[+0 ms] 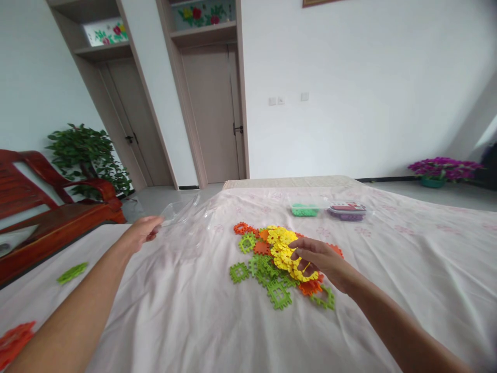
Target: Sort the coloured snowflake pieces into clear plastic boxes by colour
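My left hand is closed on the near-left edge of a clear plastic box, which is hard to make out against the cloth. My right hand hovers at the right side of a heap of yellow flower-shaped pieces, fingers apart and slightly curled; whether the fingertips touch the pieces I cannot tell. Under and around the yellow ones lie green interlocking plastic pieces and orange interlocking pieces, some partly covered by the heap and by my hand.
Behind the heap stand a clear box of mint-green pieces and a lidded box with purple contents. A loose green piece and red pieces lie at the left. Beneath everything is a wrinkled, flowered cloth. A wooden bench stands left.
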### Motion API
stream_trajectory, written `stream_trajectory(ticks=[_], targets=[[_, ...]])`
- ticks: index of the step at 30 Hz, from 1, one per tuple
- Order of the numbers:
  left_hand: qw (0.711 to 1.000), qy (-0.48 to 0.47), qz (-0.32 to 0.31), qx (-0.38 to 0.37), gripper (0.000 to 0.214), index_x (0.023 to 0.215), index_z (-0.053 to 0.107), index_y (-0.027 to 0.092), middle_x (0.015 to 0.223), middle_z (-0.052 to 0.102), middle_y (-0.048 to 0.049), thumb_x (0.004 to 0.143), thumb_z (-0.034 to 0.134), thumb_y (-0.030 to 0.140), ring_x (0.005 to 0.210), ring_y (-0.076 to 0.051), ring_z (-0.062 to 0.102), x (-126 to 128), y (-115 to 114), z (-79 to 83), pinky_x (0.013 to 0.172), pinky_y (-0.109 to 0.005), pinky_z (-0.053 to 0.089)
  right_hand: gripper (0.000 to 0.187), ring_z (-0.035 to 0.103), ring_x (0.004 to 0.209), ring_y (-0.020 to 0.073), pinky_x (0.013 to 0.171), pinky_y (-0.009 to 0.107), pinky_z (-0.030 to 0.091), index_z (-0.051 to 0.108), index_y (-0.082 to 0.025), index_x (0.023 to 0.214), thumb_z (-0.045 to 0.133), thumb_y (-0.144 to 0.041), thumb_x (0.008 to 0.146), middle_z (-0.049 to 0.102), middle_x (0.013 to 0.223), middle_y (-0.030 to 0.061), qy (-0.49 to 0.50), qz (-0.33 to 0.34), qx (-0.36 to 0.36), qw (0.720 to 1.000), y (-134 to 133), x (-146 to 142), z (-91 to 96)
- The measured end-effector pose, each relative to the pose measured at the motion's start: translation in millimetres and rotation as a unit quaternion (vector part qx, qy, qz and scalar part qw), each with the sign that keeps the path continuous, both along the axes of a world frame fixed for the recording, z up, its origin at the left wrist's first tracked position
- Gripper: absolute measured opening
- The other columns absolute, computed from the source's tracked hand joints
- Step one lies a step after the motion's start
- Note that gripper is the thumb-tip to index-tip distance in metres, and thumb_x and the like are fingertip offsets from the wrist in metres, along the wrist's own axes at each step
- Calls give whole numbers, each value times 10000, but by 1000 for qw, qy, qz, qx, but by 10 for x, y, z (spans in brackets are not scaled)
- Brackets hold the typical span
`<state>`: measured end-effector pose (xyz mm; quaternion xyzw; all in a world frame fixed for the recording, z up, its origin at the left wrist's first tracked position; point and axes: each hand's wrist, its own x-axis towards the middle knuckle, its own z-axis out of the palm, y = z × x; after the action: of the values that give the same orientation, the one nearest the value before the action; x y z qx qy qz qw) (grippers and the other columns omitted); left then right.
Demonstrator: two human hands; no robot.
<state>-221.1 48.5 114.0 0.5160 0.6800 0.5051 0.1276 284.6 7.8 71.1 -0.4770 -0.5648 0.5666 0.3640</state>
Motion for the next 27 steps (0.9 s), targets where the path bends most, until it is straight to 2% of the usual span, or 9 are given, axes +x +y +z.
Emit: stream_trajectory(ticks=[3,5,9,13,17,22,27], targets=[[993,-82,-12,-87,493,867,637,87,645,652,-9,703,725,544,618,-130,560,-19,3,9,562,-251,468,293,616,605,95,522,220,512,604,-182,1013,659,-347,777,671,852,12,5,7,-7,1000,4,-13,-23],[985,-125,-16,-115,553,930,638,86,704,676,-26,690,730,576,682,-143,571,-10,-2,24,608,-261,472,285,613,602,90,520,213,507,605,-182,1010,661,-340,780,674,852,12,6,11,-9,1000,-1,-27,-27],[971,-187,-20,-144,641,1020,642,94,828,698,-65,703,692,649,762,-171,575,29,-16,59,645,-282,468,283,622,614,99,521,219,512,614,-179,1006,668,-335,776,683,853,20,-2,7,-10,1000,-14,-46,-24],[959,-239,-22,-150,667,1043,629,107,848,695,-82,762,583,711,784,-199,590,45,-51,76,658,-314,482,265,621,599,102,516,225,514,624,-179,985,674,-321,766,682,835,17,3,0,-6,1000,-3,-27,-28],[957,-263,15,-119,636,1077,610,102,853,679,-93,835,490,678,790,-205,590,66,-128,69,684,-337,492,269,624,607,100,515,214,507,631,-183,994,681,-315,765,682,849,20,12,-27,5,1000,53,69,-14],[965,-234,115,-3,574,1286,491,130,1057,623,-82,938,313,550,839,-149,580,184,-232,15,728,-266,456,276,615,593,104,499,209,505,647,-179,984,708,-301,745,684,833,37,53,-100,33,993,172,282,2],[976,-161,141,47,551,1238,510,108,1099,618,-105,905,386,530,871,-181,589,299,-283,-79,715,-283,458,251,606,576,105,491,209,513,659,-175,965,690,-248,727,694,824,49,63,-190,42,979,289,480,-111]])
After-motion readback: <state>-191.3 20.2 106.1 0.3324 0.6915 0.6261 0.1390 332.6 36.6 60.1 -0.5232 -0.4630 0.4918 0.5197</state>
